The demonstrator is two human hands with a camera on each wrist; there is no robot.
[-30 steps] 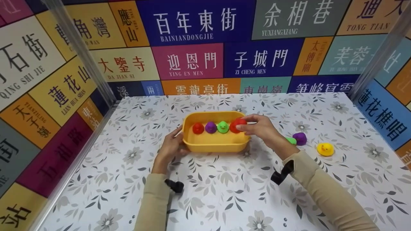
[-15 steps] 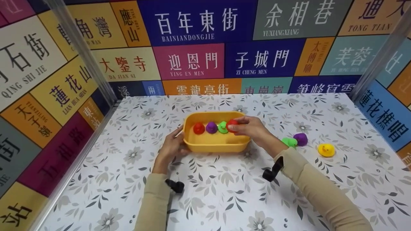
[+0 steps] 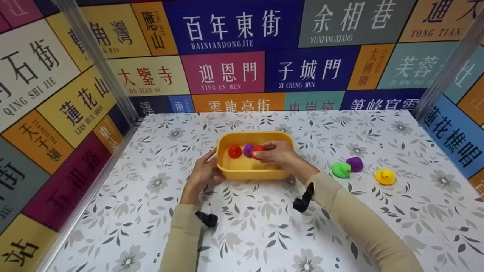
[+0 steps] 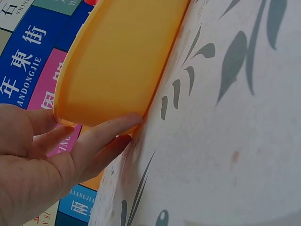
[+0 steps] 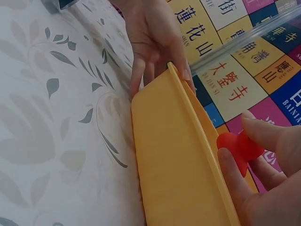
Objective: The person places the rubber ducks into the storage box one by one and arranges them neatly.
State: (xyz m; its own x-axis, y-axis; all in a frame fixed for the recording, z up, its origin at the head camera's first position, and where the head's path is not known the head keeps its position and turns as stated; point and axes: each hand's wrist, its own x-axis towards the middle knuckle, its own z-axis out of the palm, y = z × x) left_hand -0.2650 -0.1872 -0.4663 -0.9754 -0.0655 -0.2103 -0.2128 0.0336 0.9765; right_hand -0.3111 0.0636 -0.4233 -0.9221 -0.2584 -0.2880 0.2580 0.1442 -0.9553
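A yellow plastic tub (image 3: 257,174) stands on the table, steadied at its left end by my left hand (image 3: 201,172). In the left wrist view, the left hand's fingers (image 4: 108,132) lie against the tub's wall and near its rim. My right hand (image 3: 281,153) reaches over the tub and pinches a red toy duck (image 5: 240,148) between thumb and fingers. Inside the tub sit another red duck (image 3: 235,151) and a purple duck (image 3: 248,149), partly covered by the held one. The green duck in the tub is hidden behind the right hand.
To the right of the tub, a green duck (image 3: 341,170) and a purple duck (image 3: 354,164) sit close together, with a yellow duck (image 3: 385,176) farther right. Walls printed with street names (image 3: 227,71) border the floral-patterned table (image 3: 257,226).
My right hand has carried the red duck leftward over the tub, covering the green duck there. The loose green duck on the table has come into full view. The left hand stays put.
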